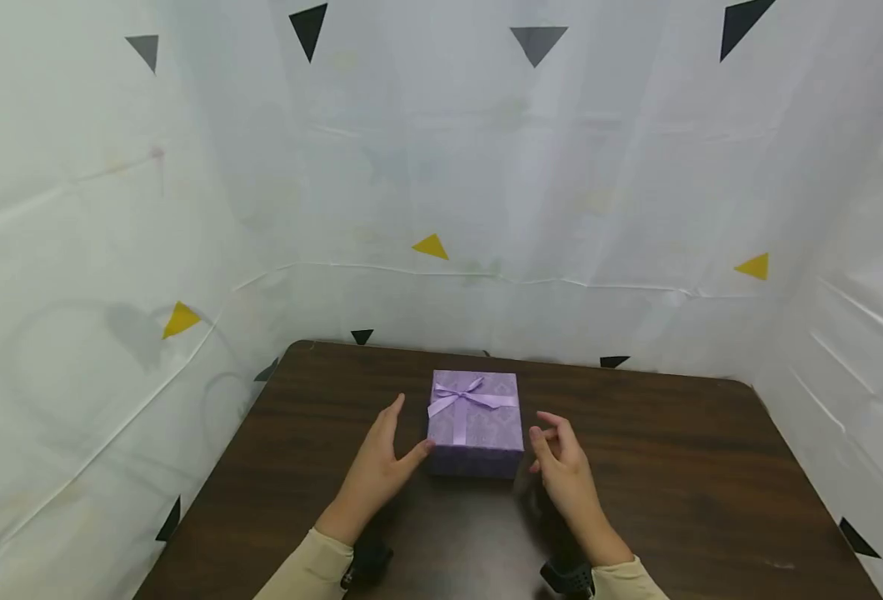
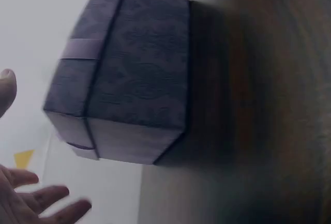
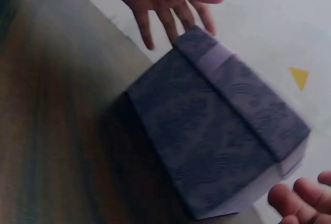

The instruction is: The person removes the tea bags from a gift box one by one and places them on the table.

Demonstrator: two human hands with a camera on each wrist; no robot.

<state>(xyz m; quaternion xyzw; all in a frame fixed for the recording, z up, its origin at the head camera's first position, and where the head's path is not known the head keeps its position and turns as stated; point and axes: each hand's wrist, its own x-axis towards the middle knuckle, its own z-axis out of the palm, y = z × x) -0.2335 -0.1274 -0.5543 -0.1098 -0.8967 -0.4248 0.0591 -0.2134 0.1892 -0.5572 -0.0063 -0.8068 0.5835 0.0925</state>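
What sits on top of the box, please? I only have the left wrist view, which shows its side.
Observer: A lilac ribbon bow lies on the lid of the box.
Operator: Thank you. Is the left hand touching the box?
Observer: The left hand has its thumb tip at the box's left side; true contact is unclear.
Operator: And the right hand?
Observer: The right hand is apart from the box's right side, fingers loosely curled, holding nothing.
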